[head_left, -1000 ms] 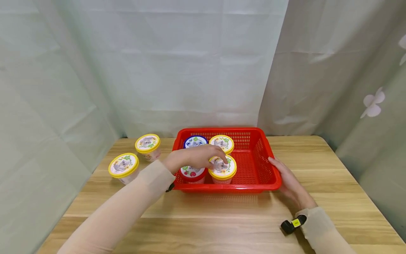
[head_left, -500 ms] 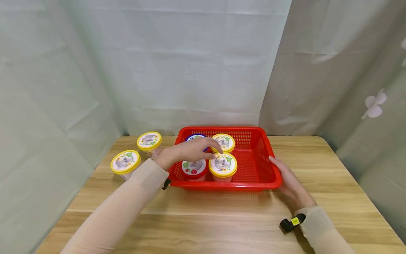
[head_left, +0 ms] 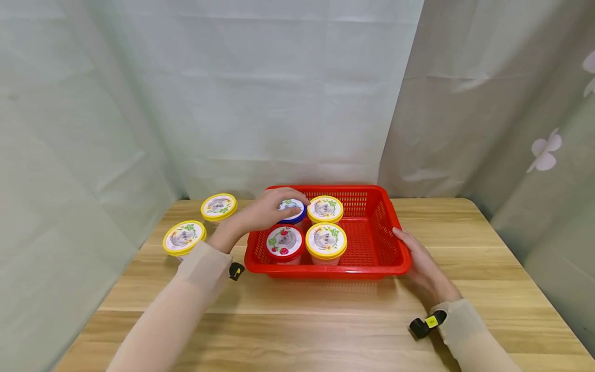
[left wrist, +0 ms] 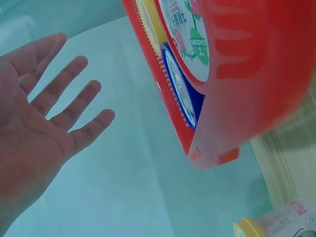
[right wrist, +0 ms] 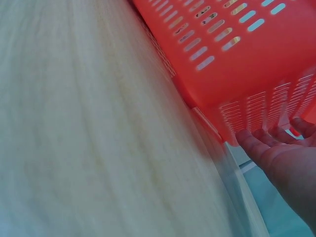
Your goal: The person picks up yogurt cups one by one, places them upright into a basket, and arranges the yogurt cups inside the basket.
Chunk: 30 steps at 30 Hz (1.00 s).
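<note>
Inside the red plastic basket (head_left: pixel 372 271) sit lidded tubs: a red-lidded tub (head_left: pixel 284 243), a blue-lidded tub (head_left: pixel 293 212), and two with yellow lids, one in front (head_left: pixel 326 242) and one behind (head_left: pixel 325 209). My left hand (head_left: pixel 267 209) hovers over the basket's left side with nothing in it, fingers spread in the left wrist view. It partly covers the blue lid in the head view. My right hand (head_left: pixel 420 263) rests against the basket's right outer side. In the right wrist view its fairly straight fingers (right wrist: pixel 254 140) touch the slotted wall.
Left of the basket, two more yellow-lidded tubs stand on the wooden table, one nearer (head_left: pixel 184 237) and one farther back (head_left: pixel 218 206). My left forearm passes close to both. A pale curtain (head_left: pixel 279 103) hangs behind the table.
My left hand has let go of the front yellow-lidded tub, risen, and moved left across the basket. The right hand stays at the basket's right side.
</note>
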Motion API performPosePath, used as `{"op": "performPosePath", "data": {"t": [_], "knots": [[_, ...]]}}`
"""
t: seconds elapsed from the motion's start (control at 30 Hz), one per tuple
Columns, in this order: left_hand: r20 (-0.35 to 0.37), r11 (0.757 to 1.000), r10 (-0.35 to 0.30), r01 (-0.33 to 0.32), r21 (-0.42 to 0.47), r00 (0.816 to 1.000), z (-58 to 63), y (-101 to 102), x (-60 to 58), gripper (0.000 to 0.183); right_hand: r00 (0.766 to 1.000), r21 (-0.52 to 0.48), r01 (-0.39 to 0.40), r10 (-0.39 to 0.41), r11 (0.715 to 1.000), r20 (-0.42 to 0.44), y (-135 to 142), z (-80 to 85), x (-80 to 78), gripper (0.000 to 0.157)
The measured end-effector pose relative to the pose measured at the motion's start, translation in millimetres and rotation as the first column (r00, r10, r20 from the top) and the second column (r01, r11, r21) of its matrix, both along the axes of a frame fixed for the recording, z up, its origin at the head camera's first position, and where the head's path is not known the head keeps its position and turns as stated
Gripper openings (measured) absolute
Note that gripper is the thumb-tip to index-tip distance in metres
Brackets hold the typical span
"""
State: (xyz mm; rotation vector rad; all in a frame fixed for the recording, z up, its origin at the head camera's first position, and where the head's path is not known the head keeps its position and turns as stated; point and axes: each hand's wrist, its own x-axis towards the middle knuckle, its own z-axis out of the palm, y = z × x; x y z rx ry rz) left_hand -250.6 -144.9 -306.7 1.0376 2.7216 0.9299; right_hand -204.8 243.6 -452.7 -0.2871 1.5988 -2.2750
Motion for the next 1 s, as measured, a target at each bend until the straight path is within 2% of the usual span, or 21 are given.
{"op": "performPosePath", "data": {"t": [0.33, 0.63, 0.8, 1.0], "knots": [[-0.02, 0.984, 0.156, -0.154, 0.087, 0.988, 1.2, -19.9, 7.1, 0.03, 1.0, 0.005, -0.008, 0.008, 1.0, -0.014, 2.1, -0.5, -0.4, 0.043], [-0.061, 0.965, 0.245, -0.238, 0.109, 0.968, -5.0, -39.2, 14.6, 0.038, 1.0, 0.009, -0.001, 0.001, 1.0, -0.007, 2.3, -1.3, 0.3, 0.043], [-0.072, 0.945, 0.319, -0.312, 0.098, 0.945, -8.3, -49.0, 19.3, 0.037, 1.0, 0.005, 0.001, -0.001, 1.0, -0.006, 2.2, -2.1, 1.0, 0.042], [-0.113, 0.909, 0.415, -0.405, 0.099, 0.903, -11.8, -65.2, 27.2, 0.037, 1.0, 0.008, 0.007, -0.007, 1.0, -0.001, 1.2, -1.5, 0.0, 0.045]]}}
